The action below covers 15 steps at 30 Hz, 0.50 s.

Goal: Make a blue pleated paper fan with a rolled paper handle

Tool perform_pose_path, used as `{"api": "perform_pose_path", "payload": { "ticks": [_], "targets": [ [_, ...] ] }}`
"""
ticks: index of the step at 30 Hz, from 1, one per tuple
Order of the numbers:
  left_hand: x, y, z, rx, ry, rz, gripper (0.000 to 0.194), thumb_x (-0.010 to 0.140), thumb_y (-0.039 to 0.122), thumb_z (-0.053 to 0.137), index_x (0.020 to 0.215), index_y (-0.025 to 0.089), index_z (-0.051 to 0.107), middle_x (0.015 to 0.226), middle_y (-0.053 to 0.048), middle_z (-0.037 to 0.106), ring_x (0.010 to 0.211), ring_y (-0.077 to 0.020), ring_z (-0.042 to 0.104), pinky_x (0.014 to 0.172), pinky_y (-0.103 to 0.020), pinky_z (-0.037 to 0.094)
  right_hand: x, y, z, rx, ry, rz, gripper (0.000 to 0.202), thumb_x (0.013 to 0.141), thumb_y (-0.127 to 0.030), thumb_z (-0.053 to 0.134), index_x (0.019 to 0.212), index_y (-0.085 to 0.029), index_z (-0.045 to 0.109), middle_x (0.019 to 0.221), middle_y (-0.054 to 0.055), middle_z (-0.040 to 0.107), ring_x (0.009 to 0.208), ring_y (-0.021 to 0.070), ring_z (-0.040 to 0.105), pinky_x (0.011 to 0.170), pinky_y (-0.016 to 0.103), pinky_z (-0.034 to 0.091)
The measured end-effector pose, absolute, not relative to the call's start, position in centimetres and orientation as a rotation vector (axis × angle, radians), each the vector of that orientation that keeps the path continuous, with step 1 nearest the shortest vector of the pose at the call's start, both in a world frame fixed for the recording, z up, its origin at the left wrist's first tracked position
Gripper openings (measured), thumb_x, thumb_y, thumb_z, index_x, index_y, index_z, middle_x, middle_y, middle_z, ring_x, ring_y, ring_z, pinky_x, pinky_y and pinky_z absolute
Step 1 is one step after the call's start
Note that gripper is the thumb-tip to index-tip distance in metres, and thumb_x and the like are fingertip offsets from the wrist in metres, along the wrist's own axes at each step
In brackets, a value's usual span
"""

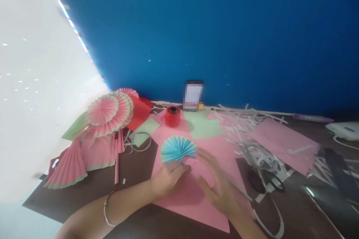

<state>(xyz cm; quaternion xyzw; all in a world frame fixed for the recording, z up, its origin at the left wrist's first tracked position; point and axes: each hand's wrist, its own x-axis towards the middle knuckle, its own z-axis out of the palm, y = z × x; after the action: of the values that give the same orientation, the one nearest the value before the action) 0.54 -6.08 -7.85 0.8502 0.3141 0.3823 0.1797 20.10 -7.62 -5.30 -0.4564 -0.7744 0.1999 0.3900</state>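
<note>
A pleated blue paper fan (178,148) is spread above pink paper (193,198) in the middle of the table. My left hand (170,176) is closed at the fan's lower edge, its fingers curled around the gathered base. Part of that base is hidden behind the knuckles. To the right, my right hand (217,183) has its fingers stretched and the thumb apart. Its fingertips are by the fan's right edge; whether they touch it I cannot tell. Behind the fan stands a red roll of tape (172,116).
Pink and green pleated fans (108,114) are piled at the left. White paper strips (260,157), scissors (276,181) and a pink sheet (284,143) lie to the right. A phone (193,96) leans against the blue wall (210,30). A metal ring (150,142) lies left of the fan.
</note>
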Motion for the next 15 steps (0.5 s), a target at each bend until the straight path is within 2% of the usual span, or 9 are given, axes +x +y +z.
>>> {"api": "perform_pose_path", "payload": {
  "ticks": [4, 7, 10, 15],
  "targets": [
    [0.5, -6.2, -7.7, 2.549, 0.853, 1.001, 0.029, 0.090, 0.016, 0.037, 0.113, 0.014, 0.055, 0.084, -0.009, 0.065, 0.077, -0.0175, 0.061, 0.068, -0.029, 0.050, 19.1, -8.2, -5.9, -1.272, -1.943, 0.829, 0.040, 0.089, -0.032, 0.043, 0.129, -0.026, 0.042, 0.123, 0.008, 0.056, 0.112, 0.0203, 0.054, 0.091, 0.036, 0.047],
    [0.5, -6.3, -7.4, 2.546, 0.860, 0.987, 0.029, 0.090, 0.018, 0.035, 0.109, 0.014, 0.057, 0.081, -0.009, 0.064, 0.075, -0.0169, 0.061, 0.067, -0.028, 0.050, 18.8, -8.3, -6.2, -1.344, -1.906, 0.942, 0.032, 0.091, -0.035, 0.039, 0.117, -0.024, 0.052, 0.107, 0.008, 0.065, 0.097, 0.0206, 0.062, 0.079, 0.033, 0.051],
    [0.6, -6.3, -7.4, 2.514, 0.923, 0.974, 0.027, 0.091, 0.021, 0.036, 0.096, 0.015, 0.061, 0.074, -0.007, 0.062, 0.070, -0.0156, 0.059, 0.064, -0.027, 0.049, 18.8, -8.3, -6.0, -1.402, -1.906, 0.903, 0.025, 0.090, -0.036, 0.041, 0.099, -0.024, 0.060, 0.096, 0.006, 0.067, 0.085, 0.0205, 0.063, 0.073, 0.032, 0.051],
    [0.8, -6.3, -7.6, 2.462, 0.959, 1.042, 0.025, 0.091, 0.020, 0.034, 0.090, 0.016, 0.059, 0.073, -0.006, 0.061, 0.068, -0.0142, 0.056, 0.061, -0.025, 0.047, 18.8, -8.5, -5.3, -1.444, -1.904, 0.833, 0.019, 0.089, -0.034, 0.043, 0.090, -0.026, 0.059, 0.082, 0.001, 0.065, 0.069, 0.0157, 0.060, 0.060, 0.026, 0.047]
  ]
}}
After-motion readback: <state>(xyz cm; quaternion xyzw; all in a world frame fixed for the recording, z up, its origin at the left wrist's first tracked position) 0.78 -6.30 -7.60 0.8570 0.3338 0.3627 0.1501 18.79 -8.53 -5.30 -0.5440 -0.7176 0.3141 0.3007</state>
